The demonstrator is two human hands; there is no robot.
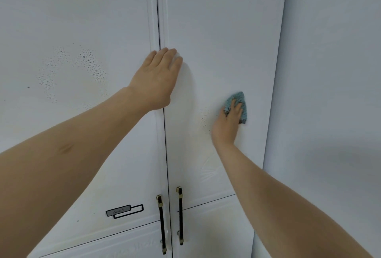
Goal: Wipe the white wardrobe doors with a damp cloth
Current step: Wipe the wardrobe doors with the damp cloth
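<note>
Wardrobe doors fill the view: left door (78,31) and right door (222,20), both white, meet at a vertical seam running down the centre. Left hand (156,78) lies flat across that seam with fingers straight and together, palm against the surface, fingertips on the right door; it grasps nothing. Right hand (227,123) presses a blue-green cloth (239,103) against the right door, fingers spread over the cloth and slightly curled into it, the cloth bunched beneath and projecting above the fingertips. The cloth sits near the right door's outer edge, lower than the left hand and well apart from it.

Droplet speckles (90,66) cover a patch of the left door; a smaller speckled patch (206,121) lies just beside the right hand's thumb side. Two dark bar handles with brass-coloured fittings, left handle (162,224) and right handle (180,215), flank the seam lower down. A small badge (124,210) is fixed to the left door near its handle. A plain white wall (329,72) adjoins the right door.
</note>
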